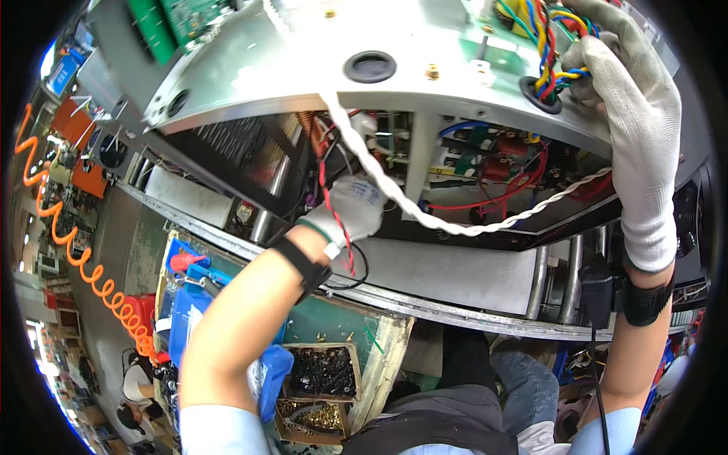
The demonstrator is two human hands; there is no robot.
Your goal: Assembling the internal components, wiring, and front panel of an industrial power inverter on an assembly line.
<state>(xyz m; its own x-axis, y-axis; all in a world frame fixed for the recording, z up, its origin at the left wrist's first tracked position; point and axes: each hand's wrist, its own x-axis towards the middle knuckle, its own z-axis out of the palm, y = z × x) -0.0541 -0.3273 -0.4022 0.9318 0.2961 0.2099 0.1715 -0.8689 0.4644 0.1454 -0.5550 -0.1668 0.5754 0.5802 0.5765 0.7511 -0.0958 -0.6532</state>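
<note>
A metal equipment chassis (265, 72) fills the upper part of the head view, its front side uncovered over boards and wiring. My right hand (637, 106), in a white knit glove, closes its fingers around a bundle of coloured wires (544, 53) that passes through a black grommet (541, 95) in the top plate. My left hand (355, 206), gloved too, reaches into the opening below the plate; its fingers are hidden inside. A twisted red and black wire pair (327, 196) hangs across that hand. In front of the opening droops a thick white twisted cable (425, 218).
The chassis stands over a roller conveyor (574, 273) with a metal rail. Below left are blue bins (274, 379), a box of black screws (322, 371) and a box of brass-coloured fasteners (311, 419). An orange coiled hose (83, 265) hangs left. Another person (138, 387) is at lower left.
</note>
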